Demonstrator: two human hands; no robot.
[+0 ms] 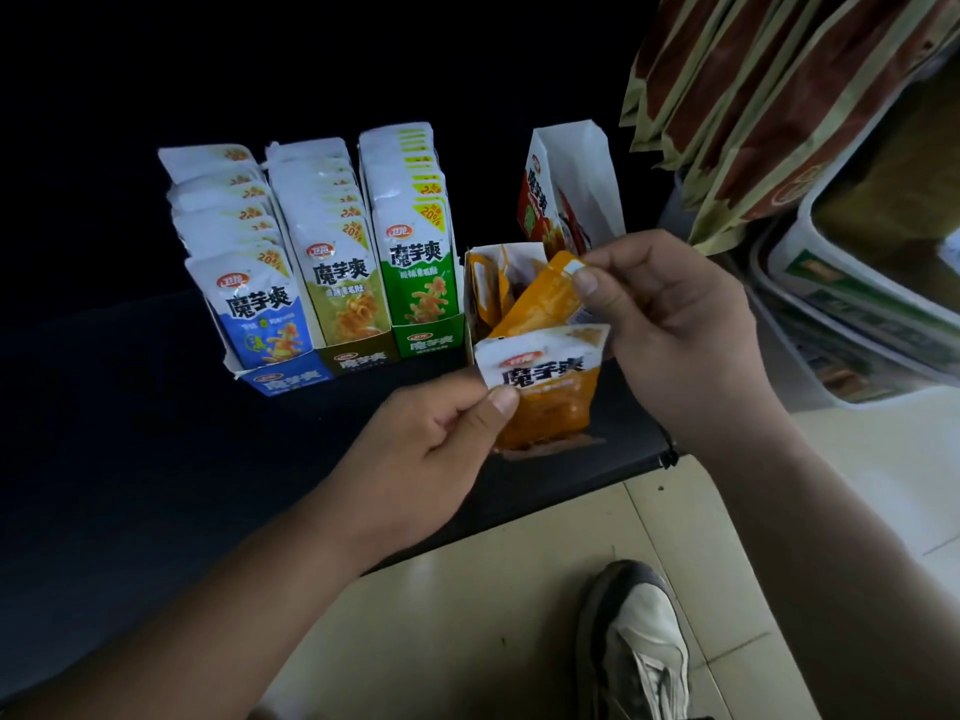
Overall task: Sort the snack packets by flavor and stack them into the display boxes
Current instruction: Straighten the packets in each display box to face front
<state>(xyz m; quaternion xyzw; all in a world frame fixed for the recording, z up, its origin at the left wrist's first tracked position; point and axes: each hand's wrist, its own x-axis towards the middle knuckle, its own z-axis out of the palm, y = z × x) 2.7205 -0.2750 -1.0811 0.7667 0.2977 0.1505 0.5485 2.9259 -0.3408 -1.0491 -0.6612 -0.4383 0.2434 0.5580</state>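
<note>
My left hand [431, 449] pinches the top corner of an orange snack packet [545, 392] that faces me, just in front of the orange display box [475, 304]. My right hand [670, 324] pinches a second orange packet [545, 298], tilted back-side up over that box. More orange packets stand inside it. To the left stand three filled display boxes in a row: blue [283, 376], olive [358, 358] and green [428, 343]. A red box [537, 205] with a tall white back flap stands behind the orange one.
The boxes sit on a black tabletop [130, 433] whose edge runs diagonally near my arms. Hanging brown-and-cream bags [753, 111] crowd the upper right, with stacked packaged goods [857, 314] beneath them. Pale floor tiles and my shoe [639, 646] lie below.
</note>
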